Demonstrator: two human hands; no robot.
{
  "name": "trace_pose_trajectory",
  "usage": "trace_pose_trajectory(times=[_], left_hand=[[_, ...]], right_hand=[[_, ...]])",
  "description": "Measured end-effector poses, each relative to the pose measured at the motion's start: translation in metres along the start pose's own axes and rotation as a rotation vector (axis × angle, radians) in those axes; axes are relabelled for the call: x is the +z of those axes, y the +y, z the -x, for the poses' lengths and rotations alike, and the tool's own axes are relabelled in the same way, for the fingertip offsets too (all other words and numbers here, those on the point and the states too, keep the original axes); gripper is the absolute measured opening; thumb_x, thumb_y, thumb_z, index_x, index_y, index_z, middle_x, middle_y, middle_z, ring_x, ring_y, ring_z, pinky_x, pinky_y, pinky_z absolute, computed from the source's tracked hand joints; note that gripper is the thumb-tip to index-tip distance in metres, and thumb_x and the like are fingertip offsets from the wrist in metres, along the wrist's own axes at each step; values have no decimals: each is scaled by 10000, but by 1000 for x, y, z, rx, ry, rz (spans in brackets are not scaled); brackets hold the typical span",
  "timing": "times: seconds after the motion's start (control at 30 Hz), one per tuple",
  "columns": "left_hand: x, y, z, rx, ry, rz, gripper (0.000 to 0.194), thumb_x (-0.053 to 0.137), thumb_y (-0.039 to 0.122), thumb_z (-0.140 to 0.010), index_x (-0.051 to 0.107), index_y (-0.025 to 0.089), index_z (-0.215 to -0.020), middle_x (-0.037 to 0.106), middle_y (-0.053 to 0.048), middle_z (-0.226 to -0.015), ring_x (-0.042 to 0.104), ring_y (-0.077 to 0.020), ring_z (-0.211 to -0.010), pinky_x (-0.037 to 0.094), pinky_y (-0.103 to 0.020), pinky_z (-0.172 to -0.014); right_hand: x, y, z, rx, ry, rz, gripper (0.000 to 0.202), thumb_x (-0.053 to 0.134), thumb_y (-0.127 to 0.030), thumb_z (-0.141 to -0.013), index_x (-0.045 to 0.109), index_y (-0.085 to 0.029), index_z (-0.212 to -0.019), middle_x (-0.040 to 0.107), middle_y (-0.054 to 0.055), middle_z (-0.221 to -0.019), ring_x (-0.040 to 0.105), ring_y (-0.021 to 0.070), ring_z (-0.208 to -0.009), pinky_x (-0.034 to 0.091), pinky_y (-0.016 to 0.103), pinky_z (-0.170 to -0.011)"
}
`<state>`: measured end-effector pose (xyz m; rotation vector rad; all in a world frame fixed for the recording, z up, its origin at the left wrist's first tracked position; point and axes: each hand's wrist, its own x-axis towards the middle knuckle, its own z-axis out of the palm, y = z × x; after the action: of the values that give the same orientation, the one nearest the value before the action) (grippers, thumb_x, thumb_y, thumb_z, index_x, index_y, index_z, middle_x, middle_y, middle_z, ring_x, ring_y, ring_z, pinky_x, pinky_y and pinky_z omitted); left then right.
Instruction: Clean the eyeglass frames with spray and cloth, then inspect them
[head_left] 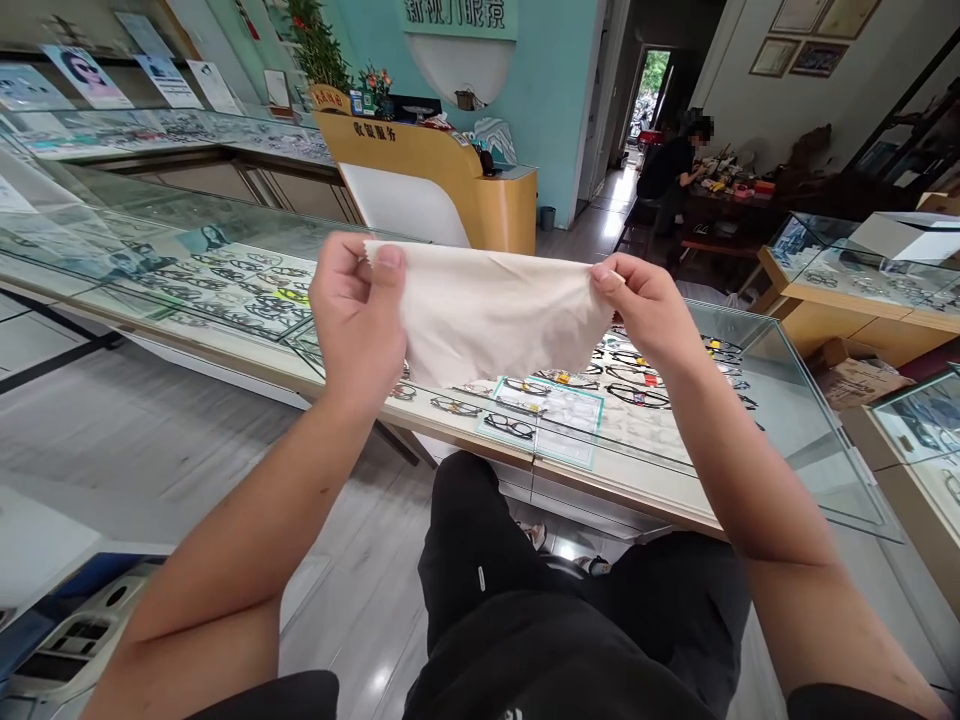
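Note:
A cream-coloured cloth with jagged edges is stretched between my two hands, above the glass display case. My left hand pinches its upper left corner, thumb on top and fingers curled behind. At the upper right corner, my right hand grips the cloth between thumb and fingertips. The top edge runs taut from hand to hand, while the lower part hangs in soft folds. Under the glass below it lie several pairs of eyeglasses, some partly hidden by the cloth.
The glass display case runs across in front of my knees. A wooden counter stands beyond it. At the back right a person in dark clothes sits at a cluttered table. More glass cases stand to the right, and a machine at lower left.

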<state>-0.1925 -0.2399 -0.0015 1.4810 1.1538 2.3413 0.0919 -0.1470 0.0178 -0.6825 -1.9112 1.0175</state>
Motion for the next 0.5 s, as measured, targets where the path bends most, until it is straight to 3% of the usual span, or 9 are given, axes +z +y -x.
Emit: trace_pose_trajectory(times=[0.1,0.2,0.3,0.4,0.5], left_hand=[[-10,5,7,28,32,-18,578,898,719,-810,611,221,-865,489,40,-728,371,-107,-637,294,-282,-566],[-18,7,12,89,48,-47,511,869,672,-874,628,222,-890,476,44,-716,363,-108,-634,278,-289,-564],[-27,-1,13,70,42,-88,484,832,671,-913,638,227,-921,479,45,-718,379,-111,-642,298,-286,-576],[-42,-29,14,-123,2,-155,485,828,677,-908,623,238,-930,531,43,-719,419,-118,-620,311,-285,-560],[-61,-72,19,-436,-15,-240,400,812,583,-910,596,247,-925,524,55,-677,417,-123,-561,311,-280,-526]], right_hand=[[16,2,-3,28,81,-86,614,683,-862,-910,532,-270,-854,501,-1,-787,473,156,-689,398,316,-622],[34,7,-8,12,217,-78,610,547,-886,-967,499,-282,-894,480,-2,-776,464,163,-666,383,317,-607],[49,22,-18,52,228,-59,623,510,-911,-958,490,-289,-926,488,-8,-756,442,162,-636,365,314,-591],[64,49,-35,124,148,-45,591,550,-868,-956,520,-278,-933,558,-6,-766,488,170,-655,383,314,-609],[83,81,-53,219,62,165,395,584,-616,-1027,570,-243,-897,667,35,-849,577,205,-783,410,318,-679]])
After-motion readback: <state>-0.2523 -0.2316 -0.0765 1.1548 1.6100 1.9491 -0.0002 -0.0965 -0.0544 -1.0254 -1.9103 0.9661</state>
